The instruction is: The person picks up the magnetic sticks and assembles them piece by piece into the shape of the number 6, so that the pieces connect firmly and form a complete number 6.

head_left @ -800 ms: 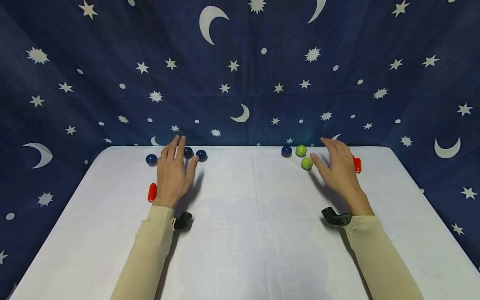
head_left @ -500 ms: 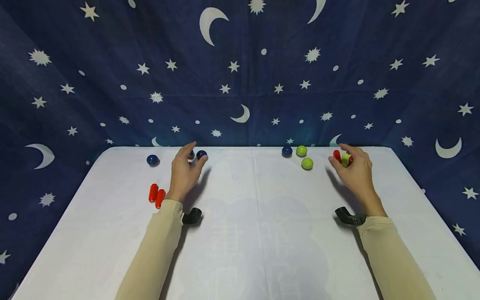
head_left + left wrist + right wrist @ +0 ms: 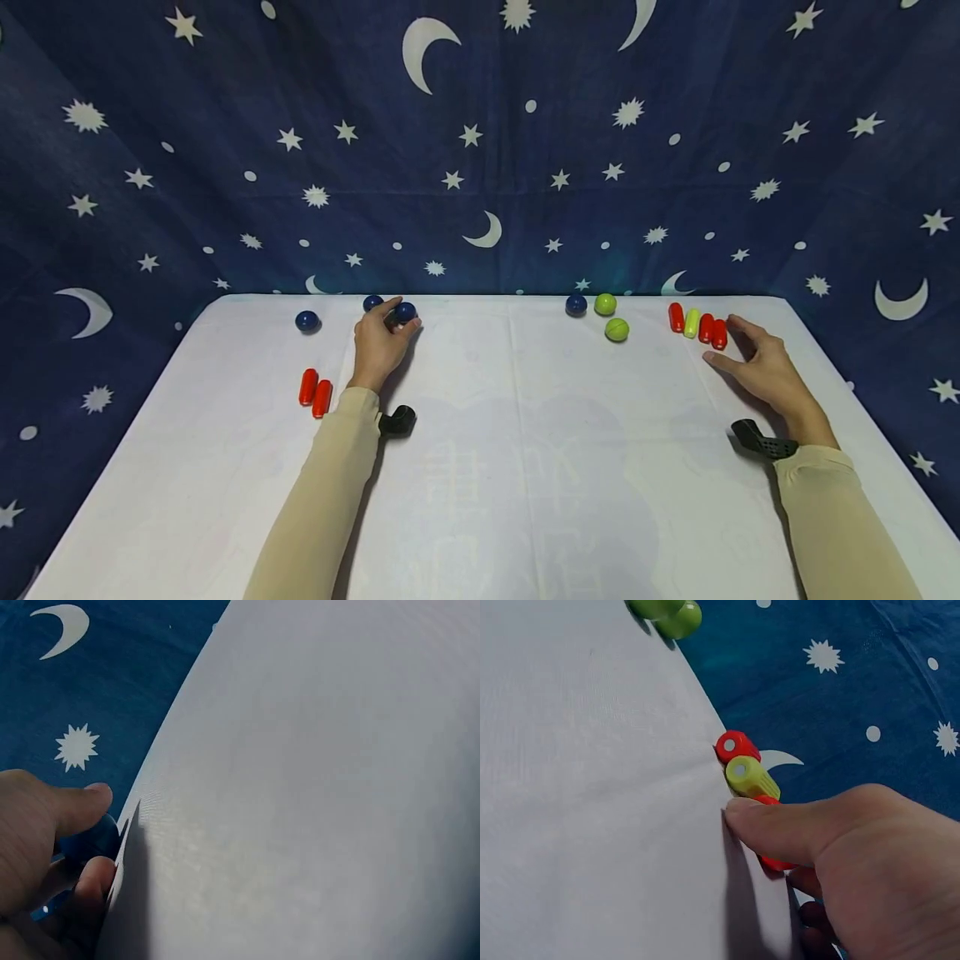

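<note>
My left hand (image 3: 377,346) pinches a dark blue ball (image 3: 405,312) between thumb and fingers at the table's back edge. The same blue ball (image 3: 91,838) shows between thumb and fingertips in the left wrist view. Another blue ball (image 3: 372,303) sits just behind that hand. My right hand (image 3: 772,375) is spread beside the right end of a row of short rounded sticks, holding nothing. The row has a red stick (image 3: 677,317), a yellow-green stick (image 3: 692,323) and two more red ones. In the right wrist view, the thumb (image 3: 772,829) partly hides the nearer red sticks.
A blue ball (image 3: 576,305) and two green balls (image 3: 617,329) stand right of centre at the back. Farther left are a blue ball (image 3: 307,322) and two red sticks (image 3: 321,398). A dark star-patterned cloth (image 3: 480,150) hangs behind the white table (image 3: 480,467).
My left hand has shifted right, away from the red sticks, and closed in on the rightmost of the left blue balls. My right hand has moved right, uncovering the row of sticks.
</note>
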Tool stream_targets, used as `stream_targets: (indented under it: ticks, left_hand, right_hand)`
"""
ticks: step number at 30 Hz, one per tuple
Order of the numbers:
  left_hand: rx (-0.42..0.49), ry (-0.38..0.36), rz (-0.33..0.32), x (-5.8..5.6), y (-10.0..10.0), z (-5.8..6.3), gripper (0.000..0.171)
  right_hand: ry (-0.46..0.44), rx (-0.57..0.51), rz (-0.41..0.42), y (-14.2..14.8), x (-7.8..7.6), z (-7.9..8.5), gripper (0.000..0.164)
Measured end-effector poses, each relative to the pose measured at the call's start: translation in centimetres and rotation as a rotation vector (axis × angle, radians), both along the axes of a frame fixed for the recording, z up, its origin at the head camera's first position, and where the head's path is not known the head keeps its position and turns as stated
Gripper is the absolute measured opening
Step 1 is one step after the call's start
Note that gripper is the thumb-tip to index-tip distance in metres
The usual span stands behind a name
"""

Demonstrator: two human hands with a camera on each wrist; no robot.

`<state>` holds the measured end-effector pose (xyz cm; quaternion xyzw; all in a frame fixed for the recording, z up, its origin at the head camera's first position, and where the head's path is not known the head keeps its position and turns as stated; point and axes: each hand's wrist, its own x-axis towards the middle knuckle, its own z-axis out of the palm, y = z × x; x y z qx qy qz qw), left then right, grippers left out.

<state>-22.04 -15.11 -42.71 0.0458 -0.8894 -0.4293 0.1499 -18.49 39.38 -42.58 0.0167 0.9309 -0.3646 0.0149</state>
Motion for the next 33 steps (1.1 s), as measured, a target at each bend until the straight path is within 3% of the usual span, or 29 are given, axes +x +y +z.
stream_targets:
  ticks: [10, 16, 24, 33]
  left_hand:
    - [0.06, 0.032, 0.016, -0.1, 0.0, -0.4, 0.045]
    - [0.079, 0.018, 0.019, -0.2, 0.0, -0.6, 0.045]
    - [0.075, 0.015, 0.021, -0.1, 0.0, -0.8, 0.044]
    - [0.089, 0.008, -0.007, -0.1, -0.1, -0.8, 0.044]
  right_hand:
    - [0.127, 0.042, -0.028, -0.3, -0.2, -0.5, 0.066]
    - [0.166, 0.051, -0.068, -0.6, -0.1, -0.8, 0.06]
    - [0.155, 0.065, -0.178, -0.7, 0.0, -1.1, 0.052]
    - [0.236, 0.108, -0.3, -1.0, 0.5, -1.4, 0.042]
